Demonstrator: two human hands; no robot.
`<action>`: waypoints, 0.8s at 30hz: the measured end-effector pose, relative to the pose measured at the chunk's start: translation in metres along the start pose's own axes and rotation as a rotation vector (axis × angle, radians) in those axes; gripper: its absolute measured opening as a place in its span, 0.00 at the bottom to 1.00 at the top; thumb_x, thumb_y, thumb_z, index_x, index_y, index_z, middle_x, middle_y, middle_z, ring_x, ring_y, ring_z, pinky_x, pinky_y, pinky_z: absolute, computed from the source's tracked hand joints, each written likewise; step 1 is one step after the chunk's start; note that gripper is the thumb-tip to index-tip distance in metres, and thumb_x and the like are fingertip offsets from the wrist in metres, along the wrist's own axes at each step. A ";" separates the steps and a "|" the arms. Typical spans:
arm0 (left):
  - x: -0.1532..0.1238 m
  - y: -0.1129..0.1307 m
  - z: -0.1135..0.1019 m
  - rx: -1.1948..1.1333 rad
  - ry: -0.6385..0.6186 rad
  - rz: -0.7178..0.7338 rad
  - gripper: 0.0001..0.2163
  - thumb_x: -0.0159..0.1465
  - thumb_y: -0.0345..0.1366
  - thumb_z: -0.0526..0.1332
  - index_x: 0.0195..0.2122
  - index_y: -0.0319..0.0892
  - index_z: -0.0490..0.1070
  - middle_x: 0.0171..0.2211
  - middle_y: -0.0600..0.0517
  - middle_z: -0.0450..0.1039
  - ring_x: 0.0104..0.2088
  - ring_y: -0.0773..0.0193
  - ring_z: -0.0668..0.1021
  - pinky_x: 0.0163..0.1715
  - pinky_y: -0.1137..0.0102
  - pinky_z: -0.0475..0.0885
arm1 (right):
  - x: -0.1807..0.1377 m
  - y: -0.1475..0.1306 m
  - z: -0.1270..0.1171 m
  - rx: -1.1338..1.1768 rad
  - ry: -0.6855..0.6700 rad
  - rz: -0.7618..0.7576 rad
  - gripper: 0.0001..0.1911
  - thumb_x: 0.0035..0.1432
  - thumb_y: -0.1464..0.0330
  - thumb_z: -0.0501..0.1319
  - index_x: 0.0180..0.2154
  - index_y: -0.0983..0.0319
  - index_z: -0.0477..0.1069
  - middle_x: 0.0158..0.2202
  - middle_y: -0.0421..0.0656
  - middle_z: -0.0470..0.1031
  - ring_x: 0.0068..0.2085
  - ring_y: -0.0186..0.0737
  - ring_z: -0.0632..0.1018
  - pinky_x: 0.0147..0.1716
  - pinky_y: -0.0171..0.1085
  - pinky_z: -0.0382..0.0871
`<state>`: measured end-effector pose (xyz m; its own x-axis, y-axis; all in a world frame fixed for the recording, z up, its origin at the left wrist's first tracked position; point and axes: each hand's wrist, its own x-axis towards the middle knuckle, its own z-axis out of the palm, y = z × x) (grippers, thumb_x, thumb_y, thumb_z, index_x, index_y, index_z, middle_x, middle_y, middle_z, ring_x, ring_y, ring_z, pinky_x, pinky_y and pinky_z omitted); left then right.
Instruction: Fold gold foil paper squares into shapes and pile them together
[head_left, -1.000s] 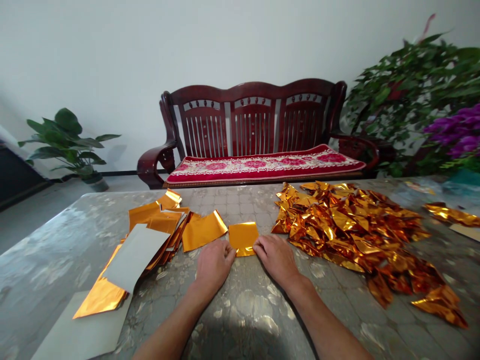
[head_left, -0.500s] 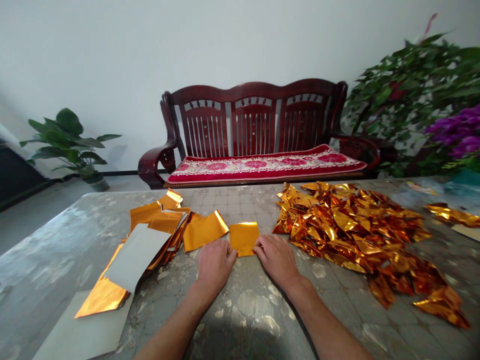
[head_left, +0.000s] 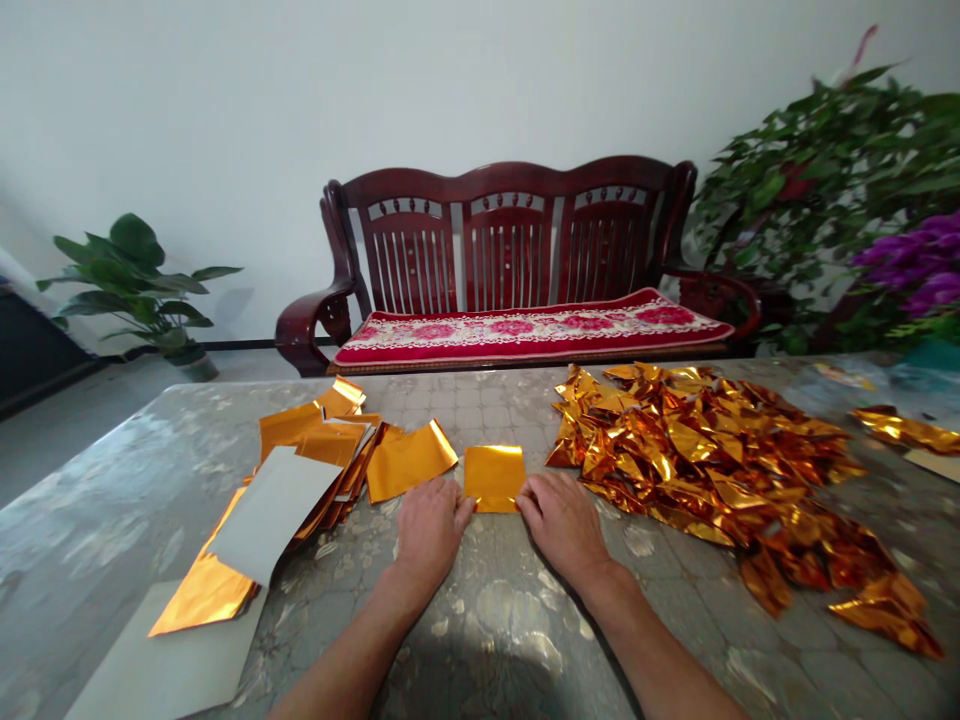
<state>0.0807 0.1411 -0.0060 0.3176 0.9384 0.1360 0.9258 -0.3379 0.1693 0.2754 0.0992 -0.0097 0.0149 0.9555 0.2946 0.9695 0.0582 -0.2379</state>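
A small sheet of gold foil paper [head_left: 494, 478] lies on the table between my hands, with a narrow fold along its near edge. My left hand [head_left: 430, 525] pinches its lower left corner, fingers curled. At the lower right corner, my right hand [head_left: 562, 522] is closed on the sheet in the same way. Just beyond my left hand lies another gold foil sheet [head_left: 411, 460], slightly curled. A loose stack of gold foil sheets [head_left: 319, 442] is fanned out at the left, with a pale grey sheet [head_left: 276, 510] on top.
A heap of folded gold foil pieces [head_left: 697, 450] spreads over the right of the patterned table [head_left: 480, 620]. Clear plastic [head_left: 840, 385] lies at the far right. A wooden bench [head_left: 502, 240] with a red cushion stands beyond, with plants [head_left: 810, 190] beside it.
The small foil sheet and my right hand have shifted slightly right. A fold along the sheet's near edge shows more clearly. My left hand has hardly moved.
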 end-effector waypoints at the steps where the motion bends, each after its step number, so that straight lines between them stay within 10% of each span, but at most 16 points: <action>1: 0.000 0.000 0.000 0.000 0.001 0.001 0.12 0.68 0.43 0.58 0.32 0.43 0.73 0.33 0.50 0.76 0.38 0.57 0.76 0.36 0.66 0.59 | -0.001 0.000 -0.001 -0.006 -0.004 0.006 0.06 0.64 0.68 0.59 0.32 0.59 0.71 0.34 0.42 0.75 0.39 0.43 0.71 0.39 0.39 0.54; 24: -0.004 -0.001 -0.001 0.009 -0.006 0.014 0.13 0.69 0.44 0.55 0.34 0.43 0.72 0.35 0.49 0.75 0.40 0.55 0.76 0.38 0.65 0.61 | -0.004 0.011 -0.007 0.164 -0.066 -0.074 0.05 0.64 0.68 0.59 0.34 0.58 0.71 0.36 0.40 0.74 0.41 0.41 0.70 0.40 0.36 0.57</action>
<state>0.0788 0.1377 -0.0061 0.3315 0.9341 0.1326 0.9232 -0.3501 0.1583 0.2882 0.0940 -0.0071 -0.0764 0.9634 0.2569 0.9143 0.1705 -0.3674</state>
